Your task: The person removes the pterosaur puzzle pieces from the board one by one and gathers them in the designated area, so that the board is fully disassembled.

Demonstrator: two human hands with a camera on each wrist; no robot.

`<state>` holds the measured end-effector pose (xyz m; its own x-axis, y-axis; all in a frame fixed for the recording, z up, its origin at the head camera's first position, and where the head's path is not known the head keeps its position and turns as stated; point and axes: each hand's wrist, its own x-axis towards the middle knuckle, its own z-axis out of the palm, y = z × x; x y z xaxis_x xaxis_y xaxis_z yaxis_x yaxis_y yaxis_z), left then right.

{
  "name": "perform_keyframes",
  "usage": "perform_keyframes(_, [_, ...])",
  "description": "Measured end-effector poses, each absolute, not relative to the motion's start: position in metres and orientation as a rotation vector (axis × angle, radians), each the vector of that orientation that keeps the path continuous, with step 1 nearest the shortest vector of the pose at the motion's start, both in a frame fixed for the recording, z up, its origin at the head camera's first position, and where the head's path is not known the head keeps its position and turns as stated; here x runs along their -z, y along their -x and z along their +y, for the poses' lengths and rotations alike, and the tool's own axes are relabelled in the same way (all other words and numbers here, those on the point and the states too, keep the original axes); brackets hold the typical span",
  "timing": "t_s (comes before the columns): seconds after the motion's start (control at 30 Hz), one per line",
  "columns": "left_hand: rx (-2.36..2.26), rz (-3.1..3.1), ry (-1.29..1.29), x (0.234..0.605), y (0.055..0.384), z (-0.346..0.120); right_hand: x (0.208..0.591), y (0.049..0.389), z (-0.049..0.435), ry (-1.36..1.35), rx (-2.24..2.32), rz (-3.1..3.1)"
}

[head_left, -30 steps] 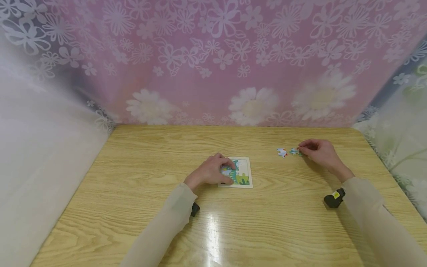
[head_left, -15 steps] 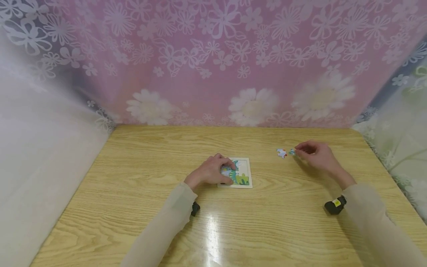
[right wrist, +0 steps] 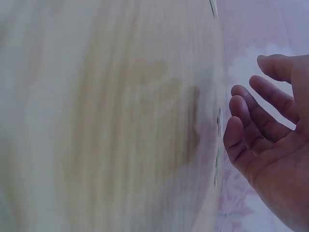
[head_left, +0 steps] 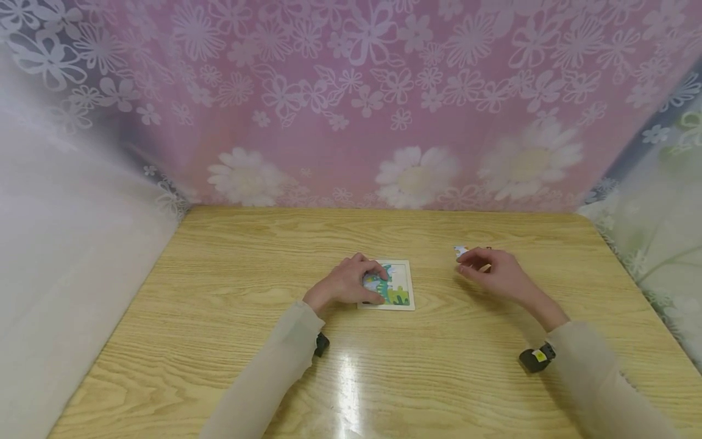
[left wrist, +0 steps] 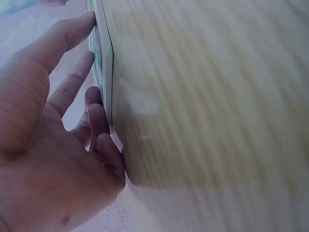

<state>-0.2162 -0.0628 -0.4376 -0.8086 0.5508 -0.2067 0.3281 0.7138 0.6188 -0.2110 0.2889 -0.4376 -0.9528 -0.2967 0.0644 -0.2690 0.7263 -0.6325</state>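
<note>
Left hand (head_left: 345, 280): fingers spread; we touch the puzzle board (head_left: 401, 277).
Right hand (head_left: 498, 275): fingers loosely curled, thumb apart.
Puzzle piece (head_left: 459, 250): board's two o'clock, near our right.

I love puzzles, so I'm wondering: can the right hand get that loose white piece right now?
Probably yes: the right hand looks empty and close to the loose white piece, and I see nothing blocking the way.

No word, number or brand name is legible in any of the three views. The one label in sight is a small yellow sticker (head_left: 540, 355) on the black camera (head_left: 529, 361) beside the right sleeve (head_left: 584, 352), shown in the head view; its marking is too small to be read.
</note>
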Motion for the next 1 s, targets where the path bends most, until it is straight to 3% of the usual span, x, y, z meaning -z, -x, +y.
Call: perform_keyframes(1.0, [-0.820, 2.544, -0.641, 0.437, 0.217, -0.062, 0.442, 0.194, 0.208, 0.761, 1.015, 2.690])
